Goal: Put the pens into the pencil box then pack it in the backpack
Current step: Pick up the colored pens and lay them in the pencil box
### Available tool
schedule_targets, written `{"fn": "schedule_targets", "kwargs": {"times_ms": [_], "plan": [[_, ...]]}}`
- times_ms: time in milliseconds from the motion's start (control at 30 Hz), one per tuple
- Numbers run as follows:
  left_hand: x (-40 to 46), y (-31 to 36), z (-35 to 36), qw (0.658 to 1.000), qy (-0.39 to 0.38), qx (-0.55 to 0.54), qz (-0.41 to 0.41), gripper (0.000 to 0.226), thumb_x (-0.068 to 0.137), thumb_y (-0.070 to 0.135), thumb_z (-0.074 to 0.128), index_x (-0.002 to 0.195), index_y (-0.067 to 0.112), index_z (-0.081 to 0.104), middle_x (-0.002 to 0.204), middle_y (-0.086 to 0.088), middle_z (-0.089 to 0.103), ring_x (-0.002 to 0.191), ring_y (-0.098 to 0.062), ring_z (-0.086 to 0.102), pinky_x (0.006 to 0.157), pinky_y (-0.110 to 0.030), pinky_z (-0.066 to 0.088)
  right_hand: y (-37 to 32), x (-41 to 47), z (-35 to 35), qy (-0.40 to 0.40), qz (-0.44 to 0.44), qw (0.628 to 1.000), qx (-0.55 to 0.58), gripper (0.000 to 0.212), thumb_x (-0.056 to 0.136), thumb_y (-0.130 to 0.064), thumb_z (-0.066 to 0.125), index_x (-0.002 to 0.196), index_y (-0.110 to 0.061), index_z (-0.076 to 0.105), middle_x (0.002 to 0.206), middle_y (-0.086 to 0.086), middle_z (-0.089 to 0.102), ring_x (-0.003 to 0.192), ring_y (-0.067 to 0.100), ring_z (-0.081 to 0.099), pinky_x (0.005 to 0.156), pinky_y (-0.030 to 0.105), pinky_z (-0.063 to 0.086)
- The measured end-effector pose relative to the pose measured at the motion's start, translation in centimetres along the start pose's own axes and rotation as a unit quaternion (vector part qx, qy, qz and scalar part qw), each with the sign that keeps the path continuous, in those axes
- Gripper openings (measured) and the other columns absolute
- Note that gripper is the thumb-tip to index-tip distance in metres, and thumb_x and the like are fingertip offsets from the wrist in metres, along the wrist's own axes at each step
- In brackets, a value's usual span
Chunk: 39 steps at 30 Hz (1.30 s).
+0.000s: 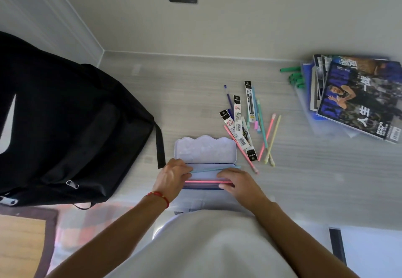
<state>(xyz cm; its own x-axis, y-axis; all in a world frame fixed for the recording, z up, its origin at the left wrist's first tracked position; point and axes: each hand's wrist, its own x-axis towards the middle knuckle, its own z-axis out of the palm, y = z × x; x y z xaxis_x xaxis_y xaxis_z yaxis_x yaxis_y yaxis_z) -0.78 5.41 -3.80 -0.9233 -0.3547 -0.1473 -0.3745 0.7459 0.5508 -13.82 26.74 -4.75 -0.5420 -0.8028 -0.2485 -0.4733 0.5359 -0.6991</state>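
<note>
From the head view, both hands are working over the open pencil box (205, 169) lying on the bench (195, 95) just in front of the person, its lid (205, 149) tipped back. The left hand (171, 177) and right hand (239, 183) are pinching opposite ends of a teal pen (206, 170), its long axis running left to right along the tray; a pink pen (206, 182) is already lying inside. The loose pens (256, 125) are waiting up and to the right, nearer the right hand. The backpack (65, 130) is sitting well to the left.
</note>
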Motion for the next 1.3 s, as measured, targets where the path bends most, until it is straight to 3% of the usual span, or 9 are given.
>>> {"fn": "schedule_targets", "kwargs": {"times_ms": [100,200,333,467,733,867,1000,1167,1300], "plan": [[-0.1,-0.1,0.1,1.000,-0.002,0.011,0.015,0.016,0.086,0.009,0.072,0.101,0.008,0.077,0.096,-0.011,0.068,0.095,-0.029,0.061,0.081,-0.037,0.057,0.2,-1.4,0.1,0.101,-0.002,0.995,-0.004,0.012,0.083,-0.004,0.076,0.093,-0.008,0.074,0.097,0.003,0.072,0.094,0.022,0.065,0.085,0.025,0.047],[-0.3,-0.4,0.1,0.998,0.013,0.044,0.045,0.014,0.079,0.004,0.077,0.091,0.010,0.079,0.087,-0.010,0.066,0.084,-0.033,0.059,0.070,-0.043,0.057,1.0,-2.1,-0.3,0.195,0.041,0.980,-0.015,0.018,0.083,0.000,0.076,0.098,-0.008,0.072,0.099,0.005,0.067,0.095,0.020,0.059,0.086,0.024,0.044],[-0.7,-1.3,0.2,0.997,0.028,0.074,0.021,0.017,0.078,0.009,0.079,0.093,0.017,0.079,0.085,-0.007,0.062,0.082,-0.031,0.053,0.069,-0.044,0.053,1.7,-2.2,-0.3,0.172,0.067,0.983,-0.009,0.027,0.085,-0.002,0.075,0.111,-0.008,0.073,0.104,0.008,0.065,0.098,0.028,0.062,0.089,0.032,0.048],[-0.9,-1.3,0.5,0.998,0.023,0.057,0.018,0.019,0.080,0.006,0.077,0.098,0.011,0.078,0.089,-0.008,0.060,0.082,-0.030,0.053,0.070,-0.041,0.056,1.3,-2.1,0.7,0.141,0.073,0.987,-0.009,0.033,0.087,-0.007,0.075,0.119,-0.010,0.072,0.109,0.010,0.060,0.097,0.026,0.063,0.089,0.037,0.054],[-1.8,-1.6,0.1,0.996,0.026,0.076,0.026,0.012,0.079,0.006,0.076,0.089,0.012,0.076,0.088,-0.004,0.072,0.085,-0.030,0.058,0.073,-0.042,0.056,1.8,-1.9,1.6,0.158,0.071,0.983,-0.056,0.002,0.085,-0.011,0.078,0.084,-0.013,0.077,0.100,0.007,0.057,0.093,0.029,0.062,0.066,0.036,0.056],[-2.1,-1.7,0.2,0.997,0.025,0.076,0.010,0.019,0.079,0.004,0.074,0.096,0.011,0.072,0.092,-0.005,0.072,0.088,-0.030,0.059,0.074,-0.041,0.057,1.7,-2.1,1.7,0.160,0.082,0.981,-0.070,0.005,0.087,-0.015,0.075,0.083,-0.014,0.075,0.101,0.005,0.056,0.091,0.024,0.060,0.062,0.040,0.058],[-1.8,-1.4,0.3,0.993,0.019,0.114,0.022,0.010,0.082,0.006,0.069,0.087,0.014,0.066,0.088,-0.004,0.066,0.083,-0.027,0.055,0.067,-0.040,0.055,1.5,-2.1,1.2,0.145,0.076,0.982,-0.092,0.006,0.092,-0.020,0.070,0.090,-0.014,0.073,0.105,0.005,0.055,0.088,0.024,0.062,0.064,0.038,0.057],[-1.9,-1.0,0.4,0.989,0.002,0.150,0.019,0.025,0.070,-0.003,0.071,0.087,0.015,0.068,0.094,-0.006,0.062,0.077,-0.027,0.057,0.061,-0.036,0.053,1.7,-2.1,-0.6,0.220,0.120,0.967,-0.043,0.004,0.093,-0.015,0.068,0.095,-0.012,0.067,0.104,0.007,0.057,0.080,0.030,0.064,0.065,0.042,0.056],[-2.1,-0.4,0.4,0.995,0.011,0.098,-0.035,0.025,0.080,-0.006,0.063,0.100,0.010,0.066,0.107,-0.009,0.058,0.080,-0.028,0.057,0.062,-0.040,0.057,3.1,-0.6,-3.4,0.291,0.216,0.931,-0.040,0.015,0.091,-0.020,0.069,0.103,-0.011,0.065,0.104,0.012,0.059,0.089,0.036,0.064,0.066,0.045,0.057]]}}
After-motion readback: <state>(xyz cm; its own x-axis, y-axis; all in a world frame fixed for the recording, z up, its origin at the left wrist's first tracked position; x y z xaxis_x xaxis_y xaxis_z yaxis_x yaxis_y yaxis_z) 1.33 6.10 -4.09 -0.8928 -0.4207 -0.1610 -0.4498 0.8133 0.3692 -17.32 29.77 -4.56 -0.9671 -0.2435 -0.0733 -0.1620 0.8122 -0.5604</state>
